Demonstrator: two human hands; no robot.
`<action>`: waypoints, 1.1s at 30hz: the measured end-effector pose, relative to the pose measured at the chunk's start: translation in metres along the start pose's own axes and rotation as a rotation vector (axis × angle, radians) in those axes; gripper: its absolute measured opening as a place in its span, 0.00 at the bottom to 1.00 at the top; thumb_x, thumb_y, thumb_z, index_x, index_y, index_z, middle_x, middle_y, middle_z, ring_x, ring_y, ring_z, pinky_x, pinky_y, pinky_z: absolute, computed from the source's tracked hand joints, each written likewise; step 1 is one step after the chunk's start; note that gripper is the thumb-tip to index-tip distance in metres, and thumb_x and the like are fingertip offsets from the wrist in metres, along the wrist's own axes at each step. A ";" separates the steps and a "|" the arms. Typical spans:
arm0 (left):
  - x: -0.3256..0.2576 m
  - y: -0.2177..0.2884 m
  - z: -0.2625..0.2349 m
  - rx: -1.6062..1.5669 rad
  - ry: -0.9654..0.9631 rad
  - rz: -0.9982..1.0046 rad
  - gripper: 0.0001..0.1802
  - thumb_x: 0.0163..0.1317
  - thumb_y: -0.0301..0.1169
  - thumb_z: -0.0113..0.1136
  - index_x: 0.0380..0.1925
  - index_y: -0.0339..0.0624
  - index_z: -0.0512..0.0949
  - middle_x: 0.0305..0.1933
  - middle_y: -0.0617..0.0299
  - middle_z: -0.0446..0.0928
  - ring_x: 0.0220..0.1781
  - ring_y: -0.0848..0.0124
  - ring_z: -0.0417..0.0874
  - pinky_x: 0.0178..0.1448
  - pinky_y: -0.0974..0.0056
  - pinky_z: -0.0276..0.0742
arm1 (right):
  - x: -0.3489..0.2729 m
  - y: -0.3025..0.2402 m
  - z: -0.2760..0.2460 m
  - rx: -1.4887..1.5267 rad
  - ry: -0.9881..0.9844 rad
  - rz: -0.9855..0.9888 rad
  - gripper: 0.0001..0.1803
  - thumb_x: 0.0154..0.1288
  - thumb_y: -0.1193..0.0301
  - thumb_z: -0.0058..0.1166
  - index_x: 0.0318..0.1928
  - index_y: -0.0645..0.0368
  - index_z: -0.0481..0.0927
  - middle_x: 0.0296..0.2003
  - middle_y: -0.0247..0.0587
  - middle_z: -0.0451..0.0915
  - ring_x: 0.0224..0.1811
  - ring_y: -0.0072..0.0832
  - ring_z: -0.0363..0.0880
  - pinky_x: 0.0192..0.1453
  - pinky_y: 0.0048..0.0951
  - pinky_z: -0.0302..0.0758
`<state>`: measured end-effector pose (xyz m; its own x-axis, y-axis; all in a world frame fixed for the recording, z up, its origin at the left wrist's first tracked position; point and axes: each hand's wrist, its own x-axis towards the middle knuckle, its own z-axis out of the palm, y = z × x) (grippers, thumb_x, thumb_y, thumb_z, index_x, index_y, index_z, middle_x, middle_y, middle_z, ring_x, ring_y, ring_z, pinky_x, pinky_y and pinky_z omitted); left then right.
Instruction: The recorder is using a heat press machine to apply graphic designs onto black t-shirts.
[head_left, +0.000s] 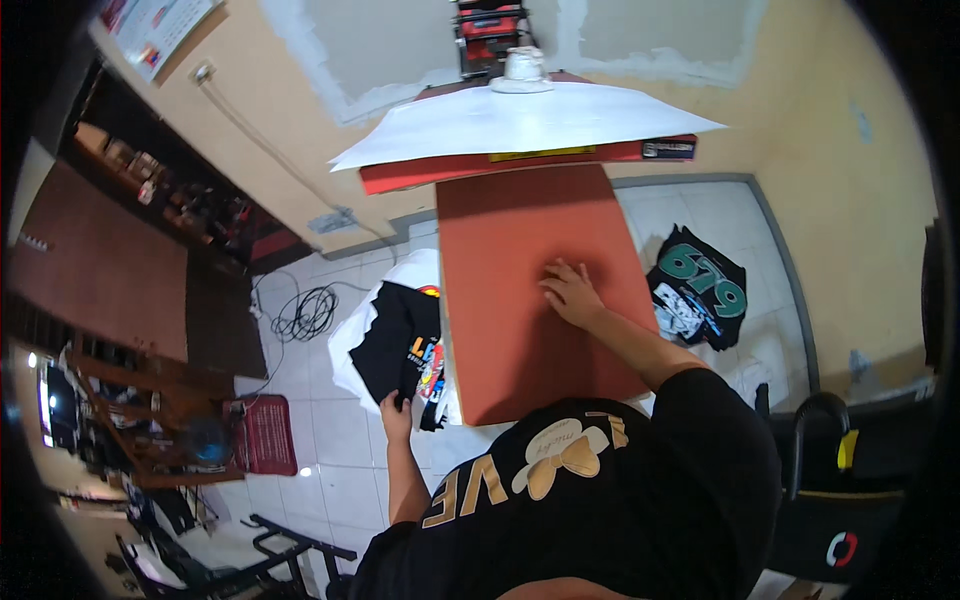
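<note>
Worn black shirt (650,480) sits nearest the lens. Right forearm angles forward-left from its sleeve; right hand (572,297) palm down over red board (530,220), fingers spread, contact unclear. Left arm out beside the board's left edge, left hand (397,402) at the near edge of black printed garment (385,340), fingers bent, can't tell if pinching. Garment lies left of board, over white cloth (412,268).

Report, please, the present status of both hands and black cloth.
Left hand at near edge of black cloth. Right hand open over red board, contact unclear. White sheet beyond.
</note>
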<state>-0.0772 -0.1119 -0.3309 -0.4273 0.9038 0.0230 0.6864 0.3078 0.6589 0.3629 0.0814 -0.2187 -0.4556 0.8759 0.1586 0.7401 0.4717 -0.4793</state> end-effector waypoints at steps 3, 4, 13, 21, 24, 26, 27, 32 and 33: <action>0.023 0.075 0.014 -0.196 -0.012 0.022 0.16 0.60 0.26 0.57 0.49 0.38 0.75 0.50 0.51 0.73 0.48 0.58 0.76 0.52 0.62 0.73 | -0.055 0.041 -0.028 -0.131 0.190 0.284 0.16 0.63 0.68 0.50 0.52 0.48 0.75 0.62 0.40 0.64 0.71 0.42 0.53 0.68 0.65 0.46; 0.030 0.103 0.015 -0.274 -0.048 0.020 0.16 0.59 0.26 0.57 0.49 0.38 0.75 0.49 0.51 0.73 0.48 0.59 0.76 0.52 0.61 0.72 | -0.072 0.052 -0.038 -0.126 0.265 0.402 0.16 0.62 0.68 0.50 0.51 0.49 0.75 0.61 0.41 0.65 0.71 0.42 0.53 0.68 0.65 0.48; 0.022 0.255 0.058 0.009 -0.091 0.594 0.19 0.56 0.34 0.58 0.49 0.45 0.75 0.60 0.51 0.67 0.66 0.54 0.63 0.66 0.46 0.54 | -0.202 0.185 0.012 0.114 0.883 0.738 0.12 0.61 0.70 0.50 0.45 0.58 0.78 0.42 0.45 0.77 0.49 0.42 0.75 0.55 0.51 0.68; 0.001 0.286 0.097 0.305 -0.165 0.645 0.23 0.54 0.39 0.55 0.52 0.50 0.72 0.65 0.54 0.63 0.71 0.54 0.56 0.67 0.41 0.45 | -0.237 0.231 0.035 1.175 1.101 1.407 0.12 0.65 0.67 0.45 0.47 0.43 0.78 0.41 0.28 0.78 0.39 0.25 0.75 0.43 0.52 0.65; 0.007 0.286 0.096 0.342 -0.156 0.627 0.23 0.54 0.39 0.55 0.52 0.50 0.72 0.65 0.54 0.63 0.70 0.55 0.57 0.67 0.41 0.46 | -0.224 0.242 0.033 1.182 1.045 1.415 0.12 0.64 0.66 0.46 0.46 0.42 0.78 0.38 0.27 0.78 0.37 0.26 0.73 0.43 0.49 0.65; 0.012 0.286 0.092 0.382 -0.122 0.619 0.23 0.54 0.39 0.55 0.52 0.50 0.72 0.65 0.54 0.64 0.70 0.55 0.57 0.67 0.42 0.46 | -0.208 0.249 0.030 1.217 0.970 1.491 0.11 0.64 0.66 0.46 0.45 0.42 0.78 0.37 0.27 0.77 0.35 0.27 0.73 0.43 0.47 0.65; 0.015 0.291 0.093 0.383 -0.122 0.615 0.23 0.54 0.39 0.55 0.52 0.50 0.72 0.64 0.54 0.64 0.70 0.55 0.57 0.67 0.42 0.46 | -0.208 0.259 0.030 1.253 0.961 1.503 0.11 0.64 0.66 0.47 0.45 0.42 0.78 0.37 0.27 0.77 0.35 0.27 0.72 0.43 0.47 0.65; 0.032 0.300 0.104 0.396 -0.118 0.614 0.23 0.54 0.38 0.54 0.52 0.50 0.72 0.65 0.54 0.64 0.70 0.54 0.58 0.68 0.43 0.46 | -0.204 0.307 0.031 1.505 0.993 1.636 0.13 0.65 0.62 0.51 0.49 0.44 0.77 0.40 0.28 0.78 0.41 0.31 0.74 0.49 0.49 0.65; 0.034 0.304 0.103 0.388 -0.132 0.595 0.22 0.54 0.38 0.55 0.51 0.49 0.72 0.65 0.54 0.63 0.70 0.55 0.57 0.69 0.43 0.45 | -0.203 0.313 0.030 1.529 0.995 1.640 0.16 0.65 0.62 0.50 0.53 0.45 0.74 0.46 0.31 0.78 0.46 0.32 0.74 0.54 0.51 0.63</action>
<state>0.1779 0.0434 -0.2074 0.1417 0.9719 0.1878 0.9506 -0.1865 0.2480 0.6720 0.0483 -0.4265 0.4462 0.2897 -0.8467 -0.7999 -0.2952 -0.5226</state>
